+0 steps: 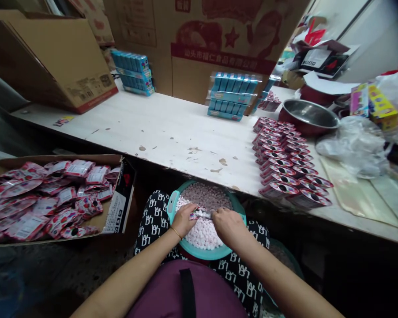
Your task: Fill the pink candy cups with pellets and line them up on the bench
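A teal basin (pixel 204 255) full of small pale pink and white candies (pixel 202 234) rests on my lap. Over it, my left hand (pixel 185 219) is closed on a small red-and-white printed packet (pixel 195 214). My right hand (pixel 228 224) is wrapped round the handle of a metal scoop (pixel 209 212), mostly hidden by the fingers. White pieces lie on the scoop, its tip at the packet's mouth. To the left, a carton (pixel 119 207) holds many filled red-and-pink packets (pixel 65 194).
On the white table (pixel 172 137), rows of red packets (pixel 285 163) stand at the right beside a metal bowl (pixel 309 115) and clear plastic bags (pixel 354 145). Blue box packs (pixel 234 95) lean on a large carton (pixel 192 44). An open cardboard box (pixel 60 57) sits at the back left.
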### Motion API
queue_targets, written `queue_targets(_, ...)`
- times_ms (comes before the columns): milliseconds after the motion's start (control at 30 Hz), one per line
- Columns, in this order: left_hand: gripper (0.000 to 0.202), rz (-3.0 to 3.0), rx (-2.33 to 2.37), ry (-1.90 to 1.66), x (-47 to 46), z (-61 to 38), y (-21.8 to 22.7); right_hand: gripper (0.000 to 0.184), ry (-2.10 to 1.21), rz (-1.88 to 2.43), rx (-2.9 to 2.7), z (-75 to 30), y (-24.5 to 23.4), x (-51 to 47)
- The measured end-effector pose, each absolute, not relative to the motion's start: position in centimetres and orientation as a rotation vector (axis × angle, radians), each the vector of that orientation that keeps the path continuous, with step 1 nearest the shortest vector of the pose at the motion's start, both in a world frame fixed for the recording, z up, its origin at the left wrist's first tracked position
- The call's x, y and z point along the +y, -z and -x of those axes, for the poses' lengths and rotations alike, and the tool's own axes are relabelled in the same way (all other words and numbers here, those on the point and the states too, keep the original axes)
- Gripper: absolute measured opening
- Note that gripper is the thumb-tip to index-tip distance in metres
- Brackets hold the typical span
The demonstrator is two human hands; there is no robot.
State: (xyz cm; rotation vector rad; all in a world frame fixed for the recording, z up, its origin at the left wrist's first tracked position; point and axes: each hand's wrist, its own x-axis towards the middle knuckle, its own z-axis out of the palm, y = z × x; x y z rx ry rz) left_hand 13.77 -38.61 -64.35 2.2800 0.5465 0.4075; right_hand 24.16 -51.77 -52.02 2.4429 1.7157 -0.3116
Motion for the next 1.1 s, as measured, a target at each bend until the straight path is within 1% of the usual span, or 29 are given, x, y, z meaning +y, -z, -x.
queue_targets(100, 0.044, -2.252, 0.539, -0.442, -38.1, -13.4, 64.4, 0.025, 0.267, -2.427, 1.739, -24.8, 51.6, -52.1)
queue_targets(167, 0.045, -2.19, 0.567, -0.479, -37.4, -12.7, 64.2, 0.024, 0.277, -2.484, 1.667, -26.2, 52.7, -53.1)
queue_targets(233, 0.044, -2.096, 0.608, -0.522, -36.5, -11.8, 64.0, 0.027, 0.357, -2.586, 1.563, -27.5, 55.3, -54.1)
queue_targets(300, 0.041, -1.991, 0.653, -0.555, -35.9, -11.0, 63.8, 0.031, 0.521, -2.68, 1.479, -27.8, 59.1, -54.3)
queue_targets(433, 0.039, -1.823, 0.747, -0.587, -35.1, -10.5, 63.5, 0.033, 0.783, -2.775, 1.507, -25.1, 66.6, -51.8)
queue_targets(500, 0.041, -1.767, 0.787, -0.608, -34.9, -10.4, 63.3, 0.035, 0.865, -2.849, 1.553, -23.7, 68.7, -50.3)
queue_targets(567, 0.043, -1.734, 0.819, -0.629, -34.5, -10.3, 63.1, 0.036, 0.94, -2.924, 1.586, -23.3, 69.4, -49.6)
queue_targets(700, 0.042, -1.775, 0.858, -0.658, -33.8, -9.9, 62.8, 0.036, 1.039, -3.016, 1.668, -25.0, 67.7, -51.4)
queue_targets(767, 0.041, -1.859, 0.861, -0.632, -33.9, -9.8, 62.9, 0.034, 1.071, -3.068, 1.71, -26.1, 65.5, -52.7)
queue_targets(867, 0.04, -2.009, 0.796, -0.584, -34.8, -10.4, 63.0, 0.031, 1.06, -3.082, 1.778, -27.0, 60.9, -53.8)
queue_targets(1000, 0.042, -2.145, 0.674, -0.558, -36.7, -11.7, 63.3, 0.031, 0.743, -2.818, 1.76, -26.6, 54.9, -53.4)
queue_targets(1100, 0.043, -2.188, 0.615, -0.522, -37.8, -12.3, 63.5, 0.028, 0.514, -2.601, 1.689, -25.5, 52.1, -52.4)
